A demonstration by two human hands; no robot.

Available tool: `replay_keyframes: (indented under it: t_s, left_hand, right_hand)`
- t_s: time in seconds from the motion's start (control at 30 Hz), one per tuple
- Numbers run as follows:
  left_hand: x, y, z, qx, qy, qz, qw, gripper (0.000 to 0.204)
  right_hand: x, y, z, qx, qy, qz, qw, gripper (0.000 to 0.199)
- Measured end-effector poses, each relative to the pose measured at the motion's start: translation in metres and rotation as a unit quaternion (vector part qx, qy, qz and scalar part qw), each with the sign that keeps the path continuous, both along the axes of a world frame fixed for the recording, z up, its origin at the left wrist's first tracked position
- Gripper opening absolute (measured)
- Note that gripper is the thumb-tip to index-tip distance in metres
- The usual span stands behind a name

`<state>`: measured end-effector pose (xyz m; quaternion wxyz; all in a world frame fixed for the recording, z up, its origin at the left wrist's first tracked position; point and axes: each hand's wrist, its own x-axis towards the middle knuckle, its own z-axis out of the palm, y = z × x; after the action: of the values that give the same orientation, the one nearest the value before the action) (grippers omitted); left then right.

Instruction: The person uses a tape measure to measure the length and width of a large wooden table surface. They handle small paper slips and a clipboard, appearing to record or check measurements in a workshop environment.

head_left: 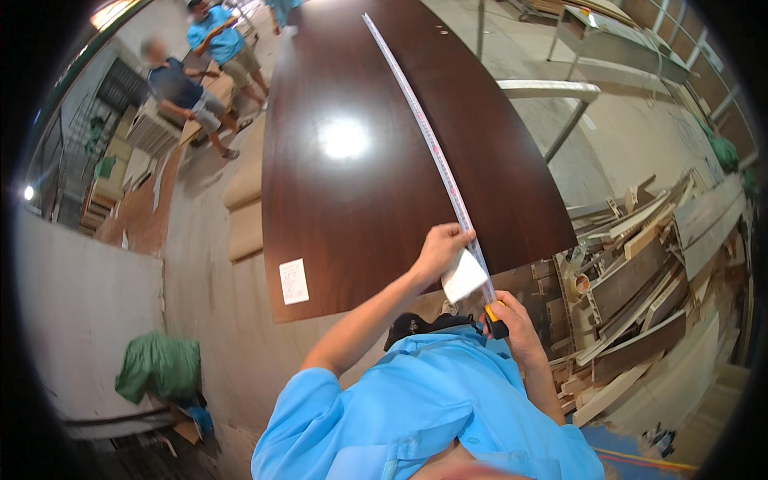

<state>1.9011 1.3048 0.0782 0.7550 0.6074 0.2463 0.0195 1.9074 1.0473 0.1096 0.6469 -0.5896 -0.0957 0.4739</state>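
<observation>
A long dark brown glossy wooden panel (352,184) lies flat in front of me. A white tape measure blade (424,128) runs along its length from the far end to the near edge. My left hand (438,250) presses the blade down at the panel's near edge and holds a folded white paper (464,276). My right hand (512,320) grips the tape measure case (494,320), black with yellow, just below the panel's edge. A white label (294,281) is stuck at the panel's near left corner.
A heap of wood offcuts and boards (640,288) lies on the floor at the right. A white metal frame (560,100) stands beside the panel. A green bag (158,366) sits lower left. Two people (200,80) stand at the far left by stacked boards.
</observation>
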Motion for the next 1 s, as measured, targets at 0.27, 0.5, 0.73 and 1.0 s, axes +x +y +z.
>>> replay_keyframes:
  t_s: [0.27, 0.5, 0.73, 1.0]
  left_hand:
    - [0.188, 0.135, -0.028, 0.08, -0.031, 0.087, 0.993, 0.026]
    - [0.322, 0.262, -0.046, 0.081, 0.045, 0.258, 0.962, 0.029]
    - [0.3, 0.235, -0.063, 0.121, -0.044, 0.219, 0.967, 0.053]
    - [0.124, 0.152, -0.02, 0.18, -0.086, 0.167, 0.966, 0.043]
  right_hand:
    - [-0.041, -0.14, -0.024, -0.038, 0.067, -0.078, 0.994, 0.043]
    - [-0.123, -0.26, 0.018, -0.111, 0.163, -0.184, 0.963, 0.052]
    - [-0.047, -0.126, 0.016, -0.072, 0.021, -0.181, 0.981, 0.045]
    - [0.135, 0.1, 0.027, -0.039, -0.08, -0.13, 0.988, 0.028]
